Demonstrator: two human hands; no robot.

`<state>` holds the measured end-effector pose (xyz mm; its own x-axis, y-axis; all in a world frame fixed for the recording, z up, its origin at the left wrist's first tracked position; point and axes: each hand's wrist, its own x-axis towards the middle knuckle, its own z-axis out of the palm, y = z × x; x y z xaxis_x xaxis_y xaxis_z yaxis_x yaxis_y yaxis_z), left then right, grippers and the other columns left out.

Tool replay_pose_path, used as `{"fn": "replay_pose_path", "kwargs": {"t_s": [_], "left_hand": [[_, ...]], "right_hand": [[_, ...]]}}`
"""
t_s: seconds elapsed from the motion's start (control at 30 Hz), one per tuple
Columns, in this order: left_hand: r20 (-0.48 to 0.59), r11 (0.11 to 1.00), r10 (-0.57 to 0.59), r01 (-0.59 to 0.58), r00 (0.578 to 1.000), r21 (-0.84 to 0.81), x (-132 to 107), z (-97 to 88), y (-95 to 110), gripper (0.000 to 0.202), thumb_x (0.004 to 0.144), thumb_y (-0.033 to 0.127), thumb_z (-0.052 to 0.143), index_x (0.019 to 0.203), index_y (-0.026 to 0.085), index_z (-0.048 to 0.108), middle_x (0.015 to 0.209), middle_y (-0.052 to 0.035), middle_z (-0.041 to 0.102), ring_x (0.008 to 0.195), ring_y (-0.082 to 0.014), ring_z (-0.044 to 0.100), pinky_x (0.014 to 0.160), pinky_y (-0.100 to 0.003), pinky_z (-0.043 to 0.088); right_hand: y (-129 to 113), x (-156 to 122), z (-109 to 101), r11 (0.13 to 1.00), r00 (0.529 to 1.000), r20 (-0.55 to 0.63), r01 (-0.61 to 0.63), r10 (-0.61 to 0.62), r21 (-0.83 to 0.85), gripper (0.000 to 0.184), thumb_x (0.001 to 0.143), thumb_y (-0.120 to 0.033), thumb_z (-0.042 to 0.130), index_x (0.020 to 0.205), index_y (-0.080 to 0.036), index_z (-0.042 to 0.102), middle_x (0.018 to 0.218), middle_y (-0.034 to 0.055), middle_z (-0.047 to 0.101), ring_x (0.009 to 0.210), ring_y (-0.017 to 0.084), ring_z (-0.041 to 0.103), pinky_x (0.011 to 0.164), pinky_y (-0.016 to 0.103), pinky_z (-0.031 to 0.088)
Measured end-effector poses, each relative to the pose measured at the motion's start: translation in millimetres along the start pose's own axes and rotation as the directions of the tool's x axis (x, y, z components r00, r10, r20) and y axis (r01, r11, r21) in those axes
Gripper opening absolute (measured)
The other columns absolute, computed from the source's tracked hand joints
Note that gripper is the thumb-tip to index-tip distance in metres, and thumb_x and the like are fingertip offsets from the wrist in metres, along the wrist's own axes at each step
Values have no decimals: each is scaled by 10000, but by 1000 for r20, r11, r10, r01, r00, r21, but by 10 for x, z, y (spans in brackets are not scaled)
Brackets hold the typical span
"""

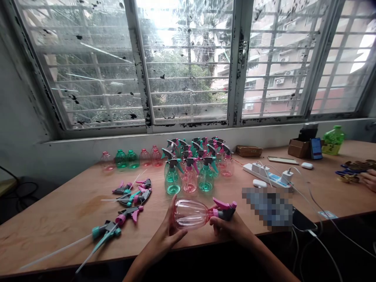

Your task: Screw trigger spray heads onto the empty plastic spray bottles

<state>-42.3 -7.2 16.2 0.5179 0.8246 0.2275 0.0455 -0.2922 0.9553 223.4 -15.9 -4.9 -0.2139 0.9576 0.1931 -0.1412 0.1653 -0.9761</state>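
Note:
A pink clear spray bottle (192, 213) lies sideways in both my hands above the table's near edge. My left hand (170, 229) is closed around its body. Gripping the grey and pink trigger head (225, 209) at the bottle's neck is my right hand (226, 227), also closed. Loose trigger heads with long white tubes (132, 194) lie to the left on the wooden table (73, 211). A cluster of several assembled pink and green spray bottles (192, 168) stands behind. Capless bottles (129, 158) line the back left by the wall.
A white power strip (270, 174) with cables, a white mouse (307, 165), a phone (315, 148), a cardboard box (298, 148) and a green bottle (333, 138) sit at right. Another person's hand (368, 180) rests at the far right edge. A blurred patch (267, 207) covers something.

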Motion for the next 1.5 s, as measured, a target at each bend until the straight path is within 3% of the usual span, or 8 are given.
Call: {"fn": "replay_pose_path", "kwargs": {"t_s": [0.1,0.27,0.5,0.63,0.8,1.0,1.23,1.5], "left_hand": [[-37,999,0,1,999,37,-15,7,17,1128,829,406,767,1577,352,-76,1661,-98,214,1492,-342,284,1233,-502,203],[1,992,-94,94,996,-80,-12,7,22,1147,840,469,744,1581,265,-107,1458,-164,518,1366,-341,483,1186,-518,300],[-6,1000,-1,1,1000,8,13,30,41,1110,871,383,730,1571,325,-131,1376,-115,571,1280,-306,554,1141,-490,369],[-52,999,-18,20,998,46,8,32,20,1162,807,385,795,1585,310,-64,1399,-127,552,1261,-321,562,1150,-508,349],[17,996,-82,82,997,-46,12,14,15,1077,799,465,782,1592,275,80,1459,-156,497,1378,-360,454,1164,-526,335],[-29,999,-31,31,999,18,-5,28,26,1115,860,400,737,1574,318,-116,1382,-127,544,1332,-316,503,1158,-505,348],[-28,991,-91,88,995,-96,-14,-11,-72,1110,825,486,751,1588,300,-33,1371,-137,540,1281,-330,542,1139,-502,362],[-62,999,-47,46,997,-11,12,53,110,1244,718,316,871,1581,362,-24,1430,-110,481,1245,-321,547,1102,-480,416]], "right_hand": [[15,-7,-11,1000,1000,17,16,-16,-2,509,752,-527,812,1024,-161,584,576,-26,681,474,149,618,487,264,476],[56,1,-32,998,999,27,-16,18,-66,433,772,-451,821,1023,-191,581,591,-31,700,517,171,649,514,274,495],[17,9,-13,999,1000,19,22,-23,31,496,745,-507,828,1013,-157,601,627,-18,686,476,149,635,474,260,482],[17,-3,-8,1000,1000,12,-9,9,-28,486,754,-493,821,1030,-160,598,599,-26,688,488,159,642,479,265,499],[18,-3,-10,998,999,-1,-33,33,-49,512,733,-480,844,1046,-156,600,578,-22,691,490,167,644,486,266,500],[-6,-7,8,1000,1000,4,6,-6,24,550,702,-525,850,1039,-162,609,674,-2,701,480,156,633,479,274,495],[52,-3,-28,995,1000,4,-23,24,-94,450,748,-485,825,1003,-186,606,565,-32,682,505,187,651,490,272,493],[41,-2,-20,1000,1000,-11,8,-8,-31,523,735,-519,833,1039,-158,608,606,-21,681,485,161,633,494,272,492]]}}
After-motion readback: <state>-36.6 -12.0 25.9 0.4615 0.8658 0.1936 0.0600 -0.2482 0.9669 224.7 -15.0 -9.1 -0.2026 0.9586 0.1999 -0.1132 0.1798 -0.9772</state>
